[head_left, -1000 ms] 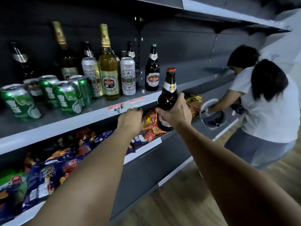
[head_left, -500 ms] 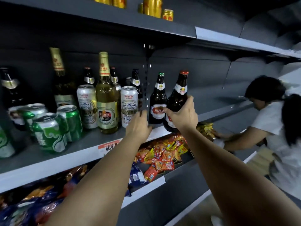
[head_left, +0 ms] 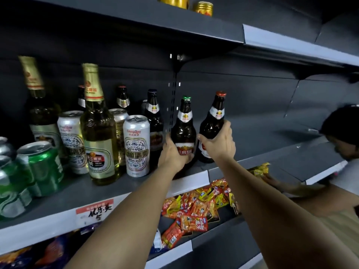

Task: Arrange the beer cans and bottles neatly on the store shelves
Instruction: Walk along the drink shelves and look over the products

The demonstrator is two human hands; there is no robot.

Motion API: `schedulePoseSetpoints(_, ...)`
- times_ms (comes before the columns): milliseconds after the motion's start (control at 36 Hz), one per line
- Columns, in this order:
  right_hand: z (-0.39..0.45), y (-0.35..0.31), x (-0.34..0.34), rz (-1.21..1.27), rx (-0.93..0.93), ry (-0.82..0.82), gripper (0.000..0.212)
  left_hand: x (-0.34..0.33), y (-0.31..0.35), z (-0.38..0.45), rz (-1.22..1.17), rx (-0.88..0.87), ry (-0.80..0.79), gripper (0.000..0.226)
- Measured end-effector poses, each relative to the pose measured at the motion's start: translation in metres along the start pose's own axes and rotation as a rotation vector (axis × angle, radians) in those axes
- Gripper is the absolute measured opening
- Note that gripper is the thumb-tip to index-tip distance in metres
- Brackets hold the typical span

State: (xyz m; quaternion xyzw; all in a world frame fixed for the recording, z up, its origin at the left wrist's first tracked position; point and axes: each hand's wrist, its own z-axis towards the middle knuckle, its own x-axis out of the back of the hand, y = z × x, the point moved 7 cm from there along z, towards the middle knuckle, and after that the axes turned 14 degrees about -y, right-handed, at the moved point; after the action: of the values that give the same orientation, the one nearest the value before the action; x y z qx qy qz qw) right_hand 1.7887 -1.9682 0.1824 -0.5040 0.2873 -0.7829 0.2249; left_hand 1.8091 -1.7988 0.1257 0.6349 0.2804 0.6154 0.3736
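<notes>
My right hand (head_left: 218, 142) grips a brown bottle with a red cap (head_left: 213, 121), tilted slightly right, its base at the grey middle shelf (head_left: 262, 154). Just left of it, my left hand (head_left: 172, 154) grips the lower body of a brown bottle with a green cap (head_left: 184, 125) that stands upright. Left of these stand a white can (head_left: 137, 144), a tall clear gold-foil bottle (head_left: 97, 129), more white cans (head_left: 72, 140), dark bottles (head_left: 153, 121) behind, and green cans (head_left: 43, 167) at the far left.
To the right of the two held bottles the shelf runs on bare. Snack packets (head_left: 196, 208) fill the shelf below. Gold cans (head_left: 203, 7) stand on the top shelf. Another person (head_left: 342, 136) bends over the lower shelf at the far right.
My right hand carried the red-capped bottle up from below shelf level to beside the green-capped one. My left hand rose from the shelf edge and took hold of the green-capped bottle.
</notes>
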Motion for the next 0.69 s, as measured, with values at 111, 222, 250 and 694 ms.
schedulePoseSetpoints(111, 0.033, 0.011, -0.009, 0.068, 0.029, -0.050, 0.074, -0.008, 0.004, 0.014, -0.058, 0.038, 0.086, 0.098)
schedulePoseSetpoints(222, 0.062, 0.021, -0.022, 0.150, 0.016, -0.109, 0.076, -0.011, 0.006, 0.026, -0.081, 0.074, 0.169, 0.084)
schedulePoseSetpoints(250, 0.068, 0.023, -0.026, 0.158, 0.020, -0.128, 0.077, -0.012, 0.006, 0.029, -0.083, 0.082, 0.188, 0.083)
schedulePoseSetpoints(694, 0.133, 0.028, -0.069, 0.236, 0.111, -0.411, 0.085, -0.008, 0.002, 0.076, -0.123, 0.188, 0.353, 0.084)
